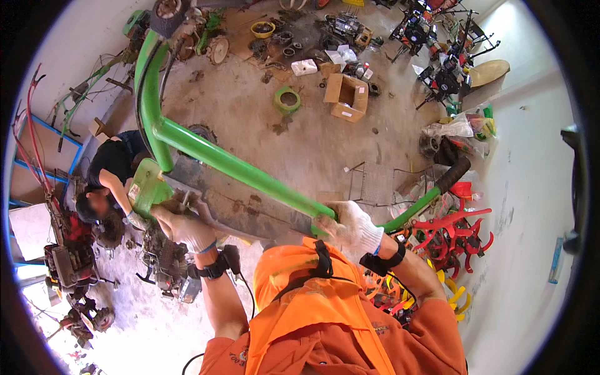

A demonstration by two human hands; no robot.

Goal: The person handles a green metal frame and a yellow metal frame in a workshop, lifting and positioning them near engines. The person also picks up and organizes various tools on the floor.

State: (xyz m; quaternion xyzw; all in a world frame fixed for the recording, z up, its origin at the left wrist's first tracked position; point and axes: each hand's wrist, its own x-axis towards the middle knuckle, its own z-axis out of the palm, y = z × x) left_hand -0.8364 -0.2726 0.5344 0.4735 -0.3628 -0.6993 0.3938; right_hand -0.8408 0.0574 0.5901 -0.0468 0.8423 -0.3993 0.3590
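While both forearms come up from the bottom edge, my right hand [351, 226] sits in a white glove, fingers wrapped tight around the green handlebar tube [250, 175], near where that tube bends up toward the black grip [452, 172]. Wrist is bent back, black strap on it, elbow tucked by my orange vest [312, 312].

Left hand [185, 228], also gloved, reaches up-left under the grey metal plate [240, 206] bolted below the bar. Its fingers curl against the plate's lower edge, just beside the green bracket [147, 185]; can't tell whether they pinch anything small there. Left forearm is nearly vertical, black wrist strap with a small device on it.

Handlebar runs diagonally from upper left, where it curves to a wheel [167, 14], down to my right hand at centre frame.

Another person in a black top [119, 159] crouches at left, one hand near the green bracket. Red tiller blades [450, 234] lie right of my right arm. Cardboard box [345, 95] and green ring [287, 99] sit on the concrete floor [312, 140] beyond the bar, well apart from my hands.
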